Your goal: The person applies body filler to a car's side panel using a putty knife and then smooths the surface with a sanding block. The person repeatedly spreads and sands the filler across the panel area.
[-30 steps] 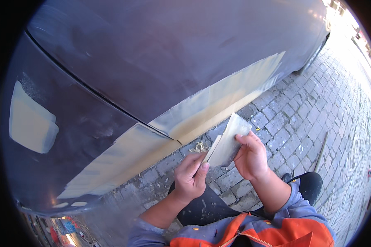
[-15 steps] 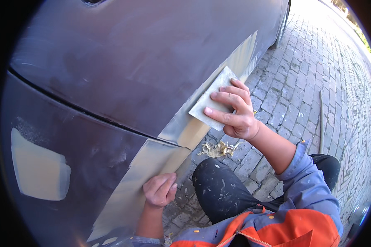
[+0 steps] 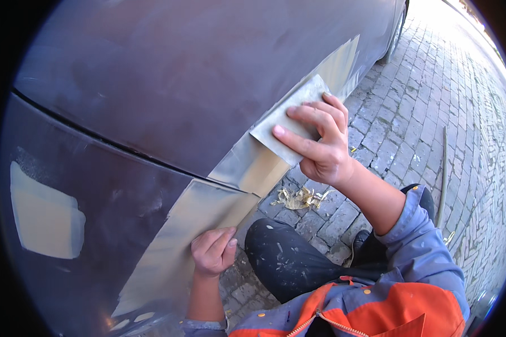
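Note:
My right hand (image 3: 326, 135) grips a flat, pale rectangular putty spreader (image 3: 289, 119), fingers spread over its face. The spreader lies against the beige filler strip (image 3: 264, 174) along the lower edge of a dark purple car door (image 3: 168, 84). What the thumb does is hidden behind the spreader. Nearer to me, my left hand (image 3: 212, 251) is closed at the lower edge of the neighbouring panel (image 3: 95, 185), beside more beige filler (image 3: 168, 241). Its fingers are curled together, and whatever they may hold is hidden.
A squarish filler patch (image 3: 45, 213) marks the panel at the left. Dried peelings (image 3: 301, 197) lie on the brick paving (image 3: 399, 112) below the door. A thin pole (image 3: 444, 168) lies to the right. My bent knee (image 3: 270, 247) is close to the car.
My right hand and the spreader have shifted slightly up and left in the picture, still along the filler strip. The view has moved a little; my left hand stays by the lower edge.

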`<state>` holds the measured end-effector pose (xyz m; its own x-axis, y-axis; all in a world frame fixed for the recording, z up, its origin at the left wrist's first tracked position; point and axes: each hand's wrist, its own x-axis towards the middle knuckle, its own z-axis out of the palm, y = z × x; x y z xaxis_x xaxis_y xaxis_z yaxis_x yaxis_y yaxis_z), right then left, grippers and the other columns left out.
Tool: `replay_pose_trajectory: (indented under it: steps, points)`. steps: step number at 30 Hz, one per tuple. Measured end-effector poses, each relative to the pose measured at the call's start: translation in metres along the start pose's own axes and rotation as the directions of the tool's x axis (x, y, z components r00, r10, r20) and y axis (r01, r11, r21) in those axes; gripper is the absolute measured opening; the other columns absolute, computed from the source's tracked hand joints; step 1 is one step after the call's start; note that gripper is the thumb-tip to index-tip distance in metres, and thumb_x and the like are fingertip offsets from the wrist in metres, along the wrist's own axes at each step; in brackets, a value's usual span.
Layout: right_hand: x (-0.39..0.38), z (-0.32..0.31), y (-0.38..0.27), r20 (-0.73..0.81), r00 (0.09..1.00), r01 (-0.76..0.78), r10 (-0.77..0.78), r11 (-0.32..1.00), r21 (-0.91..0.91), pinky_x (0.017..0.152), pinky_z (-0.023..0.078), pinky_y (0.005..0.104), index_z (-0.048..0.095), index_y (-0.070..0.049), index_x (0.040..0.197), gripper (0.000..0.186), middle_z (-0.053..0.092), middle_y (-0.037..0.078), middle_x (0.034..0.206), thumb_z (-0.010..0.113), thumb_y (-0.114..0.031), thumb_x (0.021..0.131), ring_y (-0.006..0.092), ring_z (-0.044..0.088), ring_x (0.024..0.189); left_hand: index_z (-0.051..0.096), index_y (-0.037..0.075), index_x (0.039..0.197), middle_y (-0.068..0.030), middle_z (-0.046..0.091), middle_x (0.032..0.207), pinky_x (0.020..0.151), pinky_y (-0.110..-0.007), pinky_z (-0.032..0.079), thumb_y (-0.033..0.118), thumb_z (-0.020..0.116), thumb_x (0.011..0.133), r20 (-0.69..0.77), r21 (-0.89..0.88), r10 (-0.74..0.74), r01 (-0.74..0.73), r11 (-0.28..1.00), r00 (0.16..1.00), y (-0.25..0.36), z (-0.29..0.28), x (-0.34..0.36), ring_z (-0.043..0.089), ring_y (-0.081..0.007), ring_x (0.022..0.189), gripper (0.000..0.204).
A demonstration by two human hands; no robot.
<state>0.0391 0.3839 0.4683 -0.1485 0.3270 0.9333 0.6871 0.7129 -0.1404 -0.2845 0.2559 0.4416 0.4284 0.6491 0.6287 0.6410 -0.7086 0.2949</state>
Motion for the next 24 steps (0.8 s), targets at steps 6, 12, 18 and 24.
replay_pose_trajectory:
  steps: [6,12,18,24]
  points:
    - [-0.009,0.014,0.006,0.009,1.0,0.014,-0.014,0.998,0.055,0.114,0.037,0.0529,0.081,-0.033,0.124,0.065,0.069,0.0,0.122,0.073,-0.004,0.067,0.0234,0.059,0.113,0.078,-0.002,0.099,-0.0141,0.077,0.092,0.068,-0.037,0.061,0.011,0.072,0.094,-0.128,0.034,-0.114,0.119,0.992,0.985,0.007,0.002,-0.012,0.075,-0.0286,0.077,0.015]
    - [-0.05,0.027,0.014,0.03,0.999,0.014,-0.016,0.997,0.07,0.116,0.035,0.053,0.081,-0.035,0.124,0.066,0.068,-0.002,0.125,0.074,-0.005,0.066,0.0225,0.058,0.114,0.075,0.0,0.091,-0.0111,0.074,0.08,0.063,-0.036,0.058,0.018,0.072,0.096,-0.143,-0.035,-0.088,0.084,0.996,0.986,0.003,0.012,-0.01,0.072,-0.0262,0.067,0.018]
    - [-0.091,0.049,0.02,0.015,1.0,0.018,-0.019,0.995,0.097,0.116,0.034,0.0534,0.08,-0.038,0.125,0.069,0.067,-0.003,0.127,0.074,-0.007,0.063,0.022,0.058,0.114,0.072,0.001,0.084,-0.0108,0.072,0.074,0.059,-0.034,0.055,0.02,0.072,0.096,-0.157,-0.032,-0.195,0.192,0.981,0.968,0.009,0.01,-0.01,0.07,-0.025,0.062,0.023]
    - [-0.12,0.062,0.023,0.026,0.999,0.026,-0.029,0.994,0.109,0.118,0.031,0.0534,0.08,-0.037,0.125,0.069,0.066,-0.004,0.126,0.074,-0.01,0.062,0.0205,0.058,0.114,0.072,0.0,0.085,-0.0118,0.073,0.075,0.059,-0.033,0.055,0.021,0.071,0.097,-0.14,-0.037,-0.209,0.206,0.978,0.968,0.01,0.008,-0.006,0.069,-0.0251,0.062,0.024]
